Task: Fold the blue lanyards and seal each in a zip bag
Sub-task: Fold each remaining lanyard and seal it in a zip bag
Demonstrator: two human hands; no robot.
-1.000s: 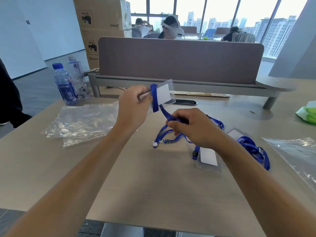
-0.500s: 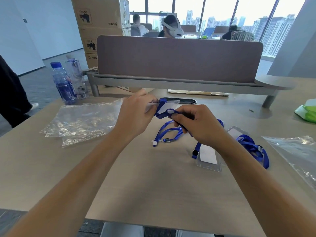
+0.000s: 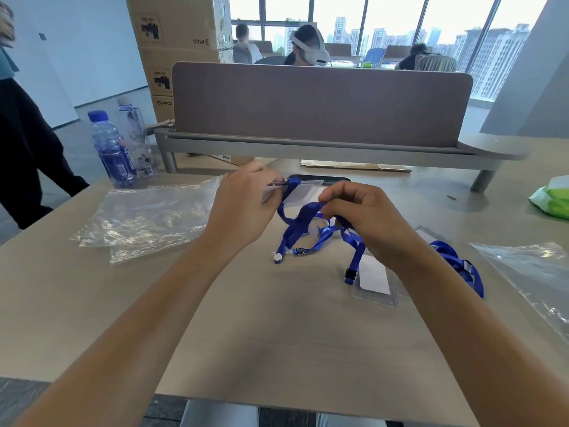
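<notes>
Blue lanyard (image 3: 303, 223) loops slackly — left hand (image 3: 243, 208) pinches its badge holder (image 3: 303, 192), right hand (image 3: 363, 217) grips strap; zip bags (image 3: 144, 220) at nine o'clock.

bright daylight comes from the windows (image 3: 400, 23) across the top of the frame, where the sky is blown out to white. the bench (image 3: 277, 318) is evenly lit, with only soft, faint shadows under the forearms. the zip bags (image 3: 147, 220) at centre left catch small glints. wide-angle bending curves the straight lines near the edges. the blue lanyard (image 3: 303, 220) is smeared by motion blur at centre frame.
</notes>
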